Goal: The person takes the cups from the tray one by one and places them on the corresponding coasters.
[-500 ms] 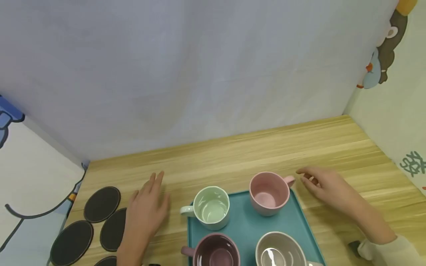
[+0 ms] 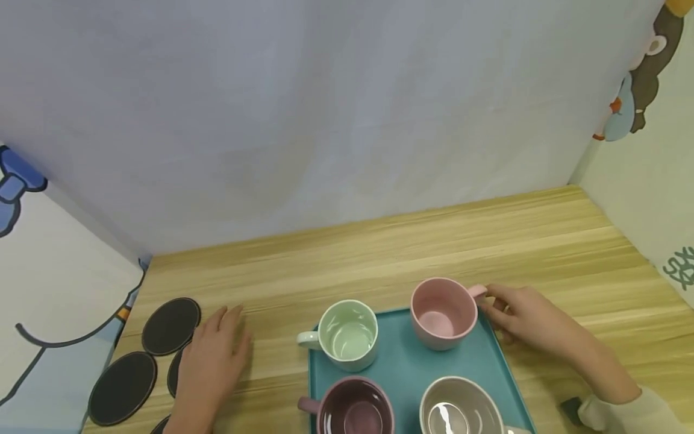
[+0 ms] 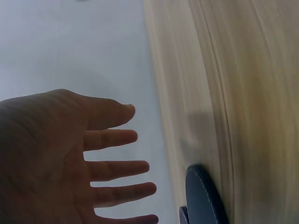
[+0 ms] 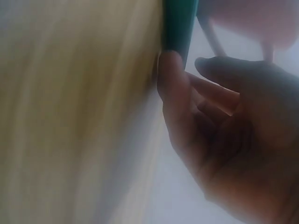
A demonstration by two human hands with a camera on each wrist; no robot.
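Note:
A pink mug [image 2: 444, 313] stands at the far right corner of a teal tray [image 2: 402, 349], its handle turned toward my right hand [image 2: 526, 316]. The fingertips there are right at that handle, fingers bent and the thumb apart from them. From the right wrist, the right hand [image 4: 233, 135] shows a fingertip at the tray edge [image 4: 180, 28], with the pink mug [image 4: 257, 18] blurred above. My left hand [image 2: 211, 361] hovers palm down by black round coasters [image 2: 171, 326], partly covering one. Its fingers are straight and hold nothing in the left wrist view.
Also on the tray are a pale green mug [image 2: 347, 334], a purple mug [image 2: 355, 410] and a beige mug [image 2: 461, 407]. Several coasters lie at the table's left. Behind the wooden table [image 2: 347, 253] hangs a plain pale curtain [image 2: 325, 120]; printed cloth flanks both sides.
My right hand has moved left to the pink mug's handle. The left hand has drawn away from the tray, leftward and nearer to me. The mugs keep their places on the tray.

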